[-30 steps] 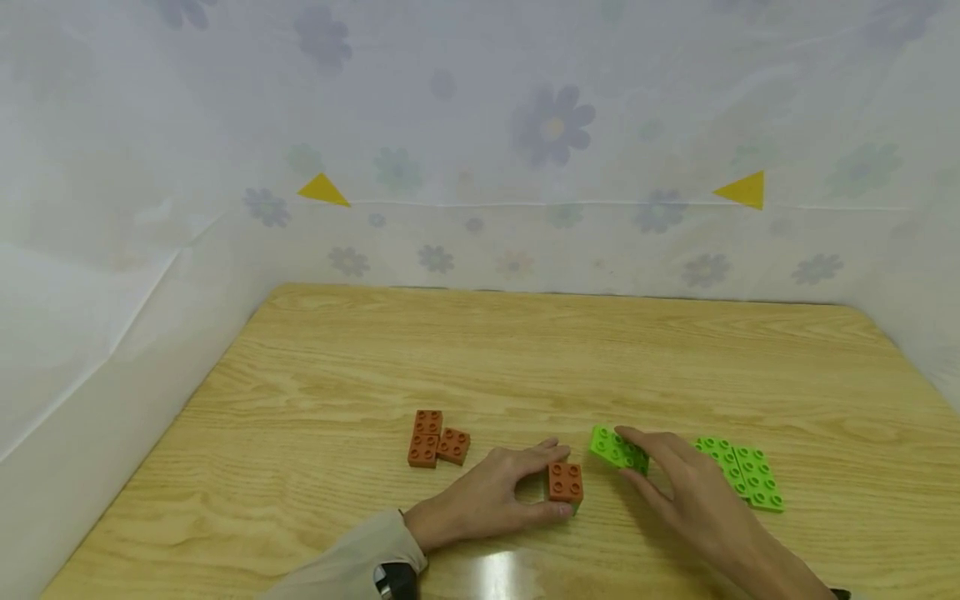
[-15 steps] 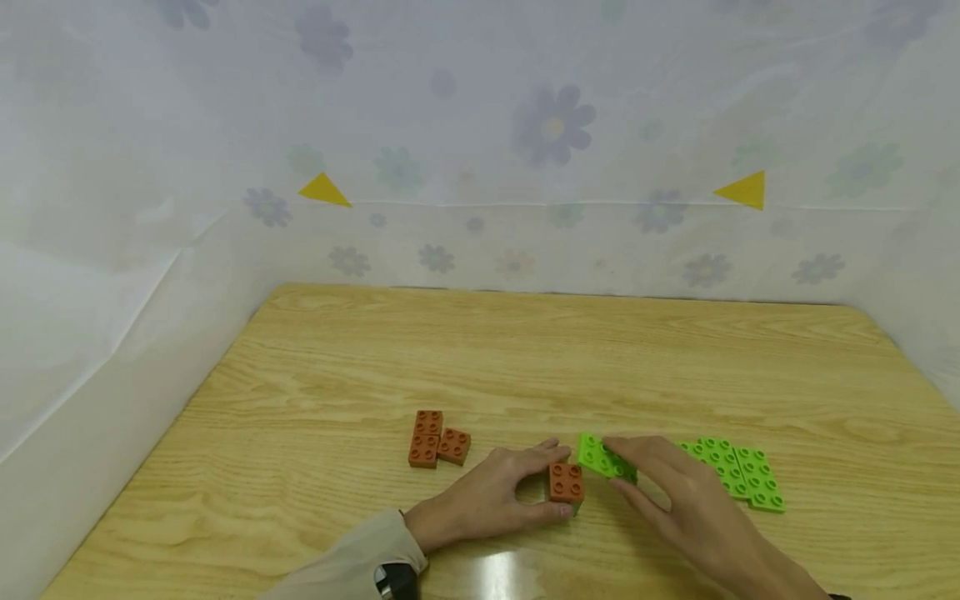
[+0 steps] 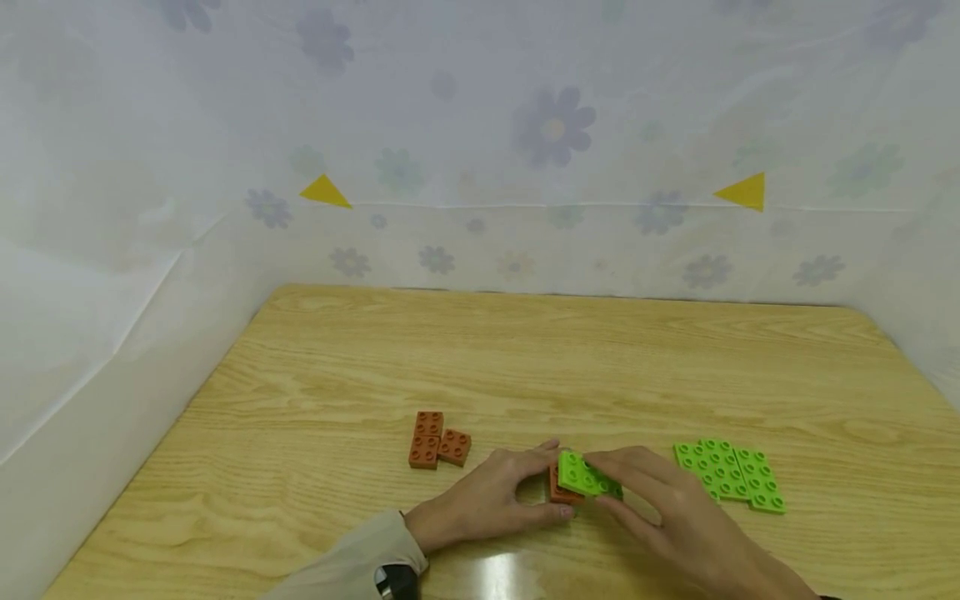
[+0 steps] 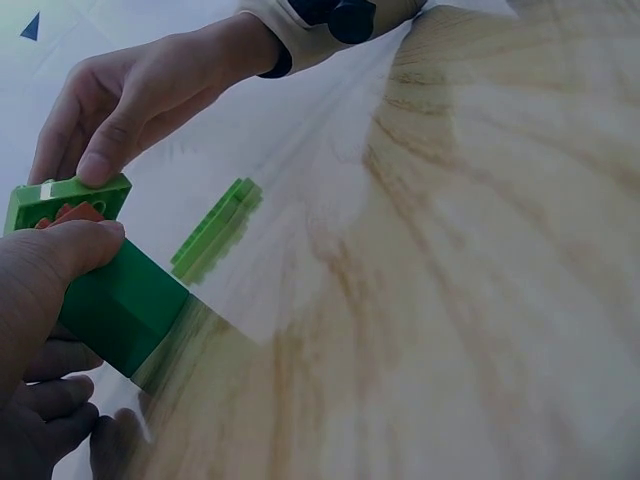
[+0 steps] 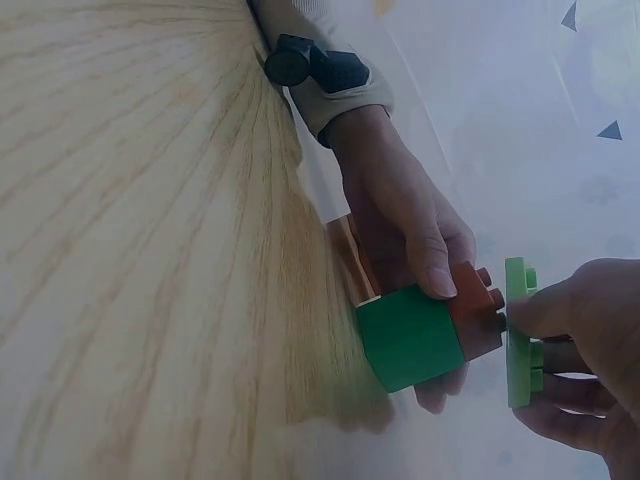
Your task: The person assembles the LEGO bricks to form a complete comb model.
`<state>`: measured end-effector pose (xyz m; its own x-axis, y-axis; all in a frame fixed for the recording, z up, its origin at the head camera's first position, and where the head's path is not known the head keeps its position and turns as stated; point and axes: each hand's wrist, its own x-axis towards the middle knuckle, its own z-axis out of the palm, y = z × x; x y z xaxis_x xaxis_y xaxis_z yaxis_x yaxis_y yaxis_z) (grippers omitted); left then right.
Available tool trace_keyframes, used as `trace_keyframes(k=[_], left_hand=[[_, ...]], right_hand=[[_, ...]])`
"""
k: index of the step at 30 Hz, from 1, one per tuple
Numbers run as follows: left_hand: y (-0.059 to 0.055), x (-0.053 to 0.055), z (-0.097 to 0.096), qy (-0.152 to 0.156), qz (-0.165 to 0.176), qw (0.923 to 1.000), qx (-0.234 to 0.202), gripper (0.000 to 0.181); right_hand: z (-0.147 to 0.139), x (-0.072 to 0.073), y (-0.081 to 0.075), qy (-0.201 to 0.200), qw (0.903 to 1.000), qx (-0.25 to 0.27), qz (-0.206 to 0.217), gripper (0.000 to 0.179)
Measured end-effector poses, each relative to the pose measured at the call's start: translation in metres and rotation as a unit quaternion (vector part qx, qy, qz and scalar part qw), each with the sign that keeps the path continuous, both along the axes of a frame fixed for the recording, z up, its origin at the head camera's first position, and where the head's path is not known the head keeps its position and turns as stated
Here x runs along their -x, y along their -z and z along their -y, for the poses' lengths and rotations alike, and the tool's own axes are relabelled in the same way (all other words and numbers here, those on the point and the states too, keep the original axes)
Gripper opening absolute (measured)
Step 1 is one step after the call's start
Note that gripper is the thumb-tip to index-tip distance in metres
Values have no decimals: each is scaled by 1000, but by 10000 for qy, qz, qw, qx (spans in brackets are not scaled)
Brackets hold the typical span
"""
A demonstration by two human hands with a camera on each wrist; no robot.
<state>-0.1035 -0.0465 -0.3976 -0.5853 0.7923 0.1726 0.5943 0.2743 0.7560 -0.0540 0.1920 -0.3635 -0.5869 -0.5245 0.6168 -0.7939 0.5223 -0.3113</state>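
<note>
My left hand (image 3: 487, 498) grips a small stack on the table, thumb and fingers on opposite sides. The stack has a dark green block (image 5: 408, 340) below and a brown-orange toy brick (image 5: 475, 310) on top, studs up. Between thumb and fingers, my right hand (image 3: 663, 504) pinches a lime green flat building brick (image 3: 576, 473). It lies over the brown-orange brick and juts out to the right of it. In the right wrist view the flat brick's (image 5: 517, 340) underside is right at the studs. My right fingers hide its right end.
Left of my left hand, brown-orange bricks (image 3: 425, 437) lie together on the wooden table (image 3: 480, 350). Several lime green flat bricks (image 3: 759, 479) lie side by side beyond my right hand. A flower-patterned white curtain (image 3: 480, 150) hangs behind the table.
My right hand has moved left with the lime green flat brick, from beside the stack to over the brown-orange brick. My left hand has kept its grip in the same place.
</note>
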Motion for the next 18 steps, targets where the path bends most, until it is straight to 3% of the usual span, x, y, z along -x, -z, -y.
trace_keyframes(k=[18], left_hand=[[1,2,-1,80,-160,9998,-36,53]], right_hand=[[2,6,0,-422,9989,-59,-189,43]])
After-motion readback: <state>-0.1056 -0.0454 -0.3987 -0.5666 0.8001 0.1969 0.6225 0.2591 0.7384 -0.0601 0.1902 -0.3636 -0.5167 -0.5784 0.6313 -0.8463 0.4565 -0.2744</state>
